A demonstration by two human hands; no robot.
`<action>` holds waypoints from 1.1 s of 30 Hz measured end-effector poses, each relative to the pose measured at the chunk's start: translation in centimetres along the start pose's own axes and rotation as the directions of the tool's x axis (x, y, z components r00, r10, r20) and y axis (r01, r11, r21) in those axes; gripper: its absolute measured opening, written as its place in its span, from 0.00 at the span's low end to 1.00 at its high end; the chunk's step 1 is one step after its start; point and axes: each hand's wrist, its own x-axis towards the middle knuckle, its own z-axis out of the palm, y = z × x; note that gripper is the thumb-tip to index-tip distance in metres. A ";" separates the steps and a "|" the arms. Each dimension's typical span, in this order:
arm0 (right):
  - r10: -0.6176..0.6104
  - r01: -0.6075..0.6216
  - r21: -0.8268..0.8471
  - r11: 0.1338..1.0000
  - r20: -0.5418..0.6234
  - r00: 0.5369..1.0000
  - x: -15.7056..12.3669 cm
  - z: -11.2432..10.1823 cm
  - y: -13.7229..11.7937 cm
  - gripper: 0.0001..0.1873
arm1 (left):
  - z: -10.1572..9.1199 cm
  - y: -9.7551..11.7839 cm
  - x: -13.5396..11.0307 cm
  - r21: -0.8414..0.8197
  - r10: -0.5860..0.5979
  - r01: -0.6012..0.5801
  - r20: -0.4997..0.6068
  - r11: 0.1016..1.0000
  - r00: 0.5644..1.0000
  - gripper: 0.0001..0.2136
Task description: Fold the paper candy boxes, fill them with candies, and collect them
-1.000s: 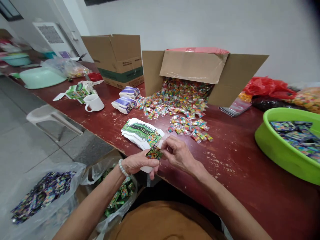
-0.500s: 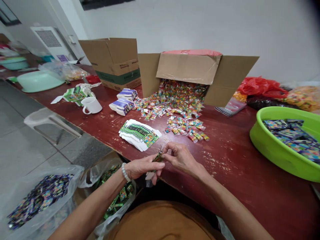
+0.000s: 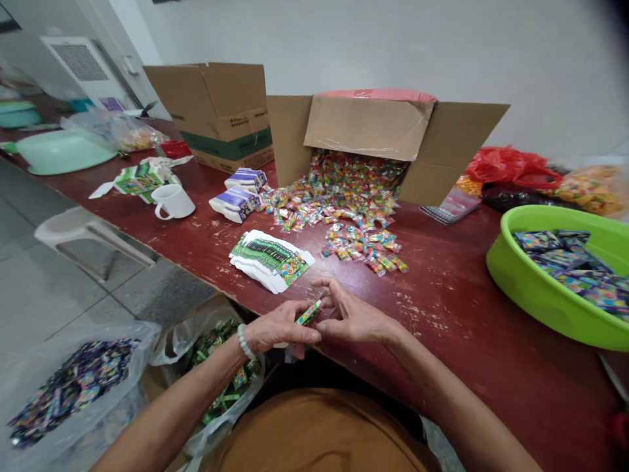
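Observation:
My left hand (image 3: 284, 326), with a pale bead bracelet at the wrist, is closed around a small green printed carton (image 3: 308, 313) above the table's front edge. The carton is narrow side up, its lower part hidden by my fingers. At its far end is my right hand (image 3: 351, 314), fingers curved and apart, thumb low; a fingertip is at or very close to the carton's end. Just beyond my hands lies a fanned stack of flat green cartons (image 3: 270, 259). Small clear packets of colourful candy (image 3: 361, 242) are spread behind and to the right of it.
An open cardboard box (image 3: 363, 128) spills candy packets onto the red table (image 3: 442, 288). A second box (image 3: 221, 124), purple cartons (image 3: 236, 203) and a white mug (image 3: 173, 201) stand left. A green basin (image 3: 521, 288) holds dark packs, right. Filled plastic bags (image 3: 73, 387) are below left.
The carton has turned in my left hand, so its green printed narrow side shows. My right fingers have loosened from a pinch at its end and spread apart. The view has shifted slightly.

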 end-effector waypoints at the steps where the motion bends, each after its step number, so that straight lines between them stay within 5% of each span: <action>1: 0.016 -0.015 -0.024 1.000 0.027 1.000 -0.1 0.1 -0.2 0.37 | 0.1 0.0 0.0 0.026 -0.008 0.008 -0.016 1.000 1.000 0.21; 4: 0.031 -0.031 0.012 0.999 0.002 1.000 0.1 0.4 -0.4 0.40 | 0.4 0.2 0.0 0.097 -0.025 0.029 -0.042 0.995 0.999 0.16; 6: -0.016 0.014 -0.011 1.000 -0.210 0.978 0.4 0.5 0.0 0.37 | 0.6 0.1 0.0 0.073 0.030 -0.022 -0.103 0.997 0.994 0.16; 9: -0.076 -0.004 -0.161 0.987 -0.487 0.870 0.9 0.6 0.8 0.29 | 1.2 -0.1 0.1 -0.019 0.106 -0.112 -0.207 0.994 0.973 0.17; 12: -0.019 -0.039 -0.110 0.993 -0.482 0.876 1.1 1.0 1.3 0.14 | 1.7 -0.5 0.5 -0.057 0.114 -0.130 -0.232 0.990 0.966 0.19; 14: 0.002 -0.032 -0.052 0.998 -0.498 0.867 1.1 1.2 1.4 0.16 | 1.9 -0.7 0.7 0.001 0.158 -0.164 -0.265 0.986 0.951 0.18; 18: -0.032 -0.049 -0.125 0.991 -0.578 0.815 1.0 1.0 1.1 0.16 | 2.1 -0.8 0.8 0.123 0.312 -0.288 -0.461 0.950 0.831 0.18; 21: -0.012 -0.029 -0.060 0.998 -0.590 0.807 1.1 1.1 1.2 0.15 | 2.6 -0.8 0.5 0.059 0.305 -0.334 -0.577 0.941 0.758 0.27; 23: 0.022 0.014 0.052 0.999 -0.635 0.772 1.3 1.7 1.5 0.22 | 3.3 -0.8 0.4 0.002 0.297 -0.373 -0.609 0.928 0.735 0.35; 27: 0.003 0.121 0.128 0.984 -0.696 0.718 1.6 2.8 2.2 0.22 | 3.9 -0.8 0.5 -0.044 0.332 -0.443 -0.597 0.896 0.730 0.33; 33: 0.008 0.036 0.055 0.998 -0.644 0.765 1.4 1.7 2.9 0.14 | 3.1 -0.5 0.5 -0.138 0.216 -0.336 -0.532 0.932 0.819 0.21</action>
